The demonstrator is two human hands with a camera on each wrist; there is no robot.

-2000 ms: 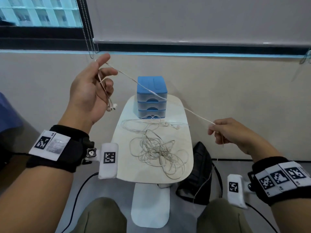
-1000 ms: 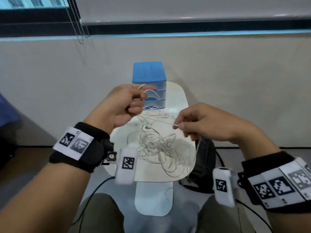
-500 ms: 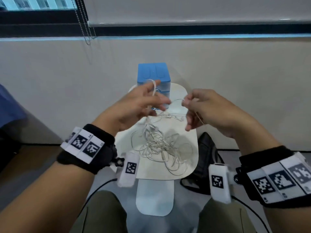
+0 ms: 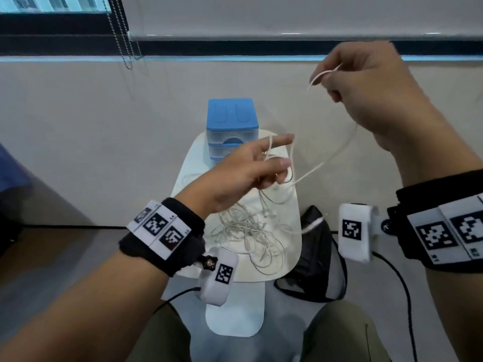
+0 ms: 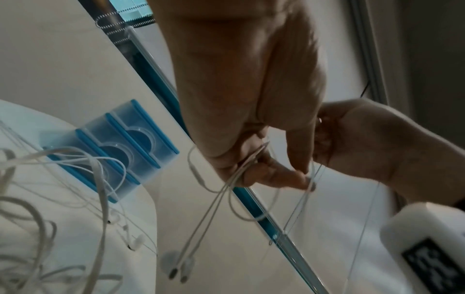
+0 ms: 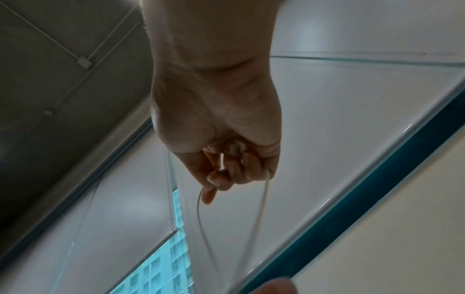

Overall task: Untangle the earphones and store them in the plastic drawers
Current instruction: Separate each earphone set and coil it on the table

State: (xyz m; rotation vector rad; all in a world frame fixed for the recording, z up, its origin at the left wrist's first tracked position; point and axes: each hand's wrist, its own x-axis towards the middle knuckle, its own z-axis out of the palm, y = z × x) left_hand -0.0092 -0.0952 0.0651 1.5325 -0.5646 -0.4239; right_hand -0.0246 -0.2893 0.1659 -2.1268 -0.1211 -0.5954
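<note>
A small plastic drawer unit (image 4: 232, 128) with a blue top stands at the far end of a white side table (image 4: 292, 205); it also shows in the left wrist view (image 5: 118, 153). A tangle of white earphones (image 4: 251, 231) lies on the table. My left hand (image 4: 261, 165) hovers over the table with a white earphone cable (image 5: 201, 218) looped round its fingers, two earbuds (image 5: 176, 266) dangling below. My right hand (image 4: 360, 82) is raised high at the right and pinches the same cable (image 4: 337, 150), which sags between the hands. The pinch shows in the right wrist view (image 6: 226, 175).
A black bag (image 4: 316, 254) sits on the floor right of the table. A beige wall rises behind the table, with a window and a blind chain (image 4: 122, 35) above. My knees (image 4: 337, 335) are at the bottom. Black wrist-camera wires (image 4: 402, 291) hang beside the table.
My right hand has risen from beside the left hand to high at the right, drawing out a length of cable. The left hand has stayed over the table with the loop on its fingers.
</note>
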